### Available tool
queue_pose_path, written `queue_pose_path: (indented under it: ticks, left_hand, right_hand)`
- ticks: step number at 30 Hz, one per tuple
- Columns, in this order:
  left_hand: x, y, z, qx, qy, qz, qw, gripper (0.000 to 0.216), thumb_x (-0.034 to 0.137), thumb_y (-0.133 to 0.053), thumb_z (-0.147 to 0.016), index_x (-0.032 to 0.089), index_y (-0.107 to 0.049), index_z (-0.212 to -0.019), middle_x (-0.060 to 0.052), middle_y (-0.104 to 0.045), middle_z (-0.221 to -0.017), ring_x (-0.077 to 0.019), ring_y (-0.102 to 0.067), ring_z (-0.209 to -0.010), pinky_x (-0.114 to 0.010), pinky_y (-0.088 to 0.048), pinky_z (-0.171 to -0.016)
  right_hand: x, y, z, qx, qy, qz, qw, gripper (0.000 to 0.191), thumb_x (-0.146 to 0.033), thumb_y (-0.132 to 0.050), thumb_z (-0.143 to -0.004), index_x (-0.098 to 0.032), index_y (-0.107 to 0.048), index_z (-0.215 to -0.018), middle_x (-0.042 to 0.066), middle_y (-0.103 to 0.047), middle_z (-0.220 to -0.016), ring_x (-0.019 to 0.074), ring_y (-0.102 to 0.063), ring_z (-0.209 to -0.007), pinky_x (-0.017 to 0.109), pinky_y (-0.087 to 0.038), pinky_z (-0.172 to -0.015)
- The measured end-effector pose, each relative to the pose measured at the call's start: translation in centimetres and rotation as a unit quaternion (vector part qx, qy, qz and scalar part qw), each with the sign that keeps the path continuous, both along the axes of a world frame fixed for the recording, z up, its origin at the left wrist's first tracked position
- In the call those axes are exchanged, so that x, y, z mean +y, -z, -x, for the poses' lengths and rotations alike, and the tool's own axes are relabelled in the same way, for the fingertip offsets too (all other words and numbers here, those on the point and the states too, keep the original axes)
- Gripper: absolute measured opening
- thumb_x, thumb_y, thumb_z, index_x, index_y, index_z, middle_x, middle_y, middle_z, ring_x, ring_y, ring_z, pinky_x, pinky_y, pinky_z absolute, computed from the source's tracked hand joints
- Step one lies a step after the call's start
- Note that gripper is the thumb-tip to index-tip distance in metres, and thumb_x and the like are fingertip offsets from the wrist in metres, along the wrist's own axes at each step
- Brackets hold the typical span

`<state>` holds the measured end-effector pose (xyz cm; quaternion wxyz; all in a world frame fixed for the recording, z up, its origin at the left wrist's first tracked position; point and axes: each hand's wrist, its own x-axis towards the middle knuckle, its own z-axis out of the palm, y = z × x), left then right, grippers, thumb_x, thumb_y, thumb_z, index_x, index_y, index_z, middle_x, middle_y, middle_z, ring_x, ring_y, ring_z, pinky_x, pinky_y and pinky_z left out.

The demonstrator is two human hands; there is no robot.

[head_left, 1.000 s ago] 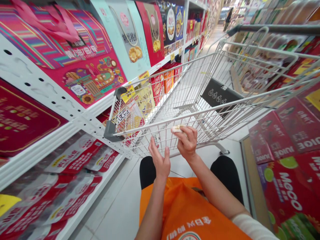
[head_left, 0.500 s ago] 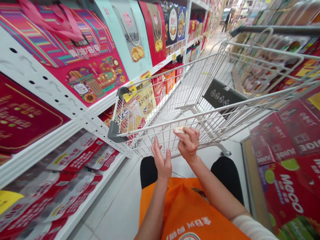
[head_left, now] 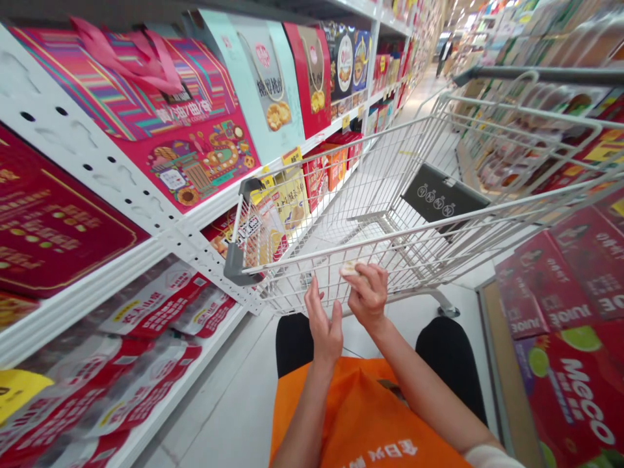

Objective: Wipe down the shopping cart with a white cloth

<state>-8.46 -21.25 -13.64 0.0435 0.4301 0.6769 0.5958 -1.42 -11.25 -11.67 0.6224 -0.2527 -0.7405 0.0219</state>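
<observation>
A white wire shopping cart [head_left: 336,250] stands across in front of my knees. My right hand [head_left: 368,292] pinches a small, folded off-white wad [head_left: 353,268] just in front of the cart's near top rail. Whether the wad is cloth or tissue I cannot tell. Left of it, my left hand [head_left: 323,325] holds nothing, its fingers stretched up and the thumb apart, close to the cart's near side. The basket shows bare wire, with a dark panel [head_left: 441,198] at its handle end.
Shelves on the left hold gift bags [head_left: 195,130] and bagged bottles [head_left: 146,292]. Stacked red drink cartons [head_left: 580,390] border my right side. A person [head_left: 444,55] stands far down the aisle. My orange apron [head_left: 361,416] covers my lap.
The view has tilted up and turned slightly left, so shelves and cart sit lower and farther right. Both hands keep nearly the same pose, the wad still in my right hand.
</observation>
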Motion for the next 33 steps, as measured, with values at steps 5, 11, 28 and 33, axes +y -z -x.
queue_pose_path:
  ticks: [5,11,28,33]
  left_hand:
    - [-0.1,0.2,0.1,-0.009,0.002,0.004,1.000,0.060,0.044,-0.042,-0.098,0.026,-0.027,-0.153,-0.015,-0.039,-0.151,-0.0253,-0.046,-0.132,-0.044,-0.043,-0.106]
    - [-1.0,0.2,1.1,0.067,-0.074,0.012,0.995,0.050,0.037,-0.044,-0.098,0.025,-0.038,-0.147,-0.014,-0.048,-0.141,-0.0258,-0.043,-0.135,-0.049,-0.032,-0.114]
    - [-2.1,1.3,5.1,0.063,-0.170,0.034,0.983,0.040,0.039,-0.042,-0.099,0.022,-0.055,-0.132,-0.013,-0.045,-0.141,-0.0250,-0.038,-0.138,-0.049,-0.028,-0.117]
    - [-2.6,1.3,5.0,0.059,-0.153,0.037,0.986,0.041,0.040,-0.040,-0.099,0.022,-0.054,-0.133,-0.013,-0.046,-0.141,-0.0249,-0.039,-0.139,-0.048,-0.029,-0.118]
  right_hand:
    - [-0.6,1.0,0.2,-0.041,-0.051,0.000,0.998,0.035,0.005,-0.048,-0.077,-0.022,-0.069,-0.087,0.005,-0.065,-0.096,0.0182,-0.055,-0.093,0.035,-0.054,-0.081]
    - [-0.2,0.3,1.0,0.003,-0.012,-0.047,0.999,0.036,0.001,-0.052,-0.081,-0.026,-0.070,-0.097,0.007,-0.066,-0.104,0.0209,-0.056,-0.102,0.038,-0.054,-0.086]
    - [-1.4,2.6,2.7,-0.039,-0.050,-0.077,0.995,0.032,-0.001,-0.048,-0.086,-0.022,-0.072,-0.093,0.007,-0.071,-0.101,0.0191,-0.059,-0.102,0.034,-0.057,-0.086]
    - [-2.7,2.5,2.6,-0.072,-0.084,-0.052,0.992,0.031,-0.003,-0.048,-0.087,-0.022,-0.072,-0.094,0.007,-0.071,-0.102,0.0185,-0.059,-0.103,0.033,-0.057,-0.086]
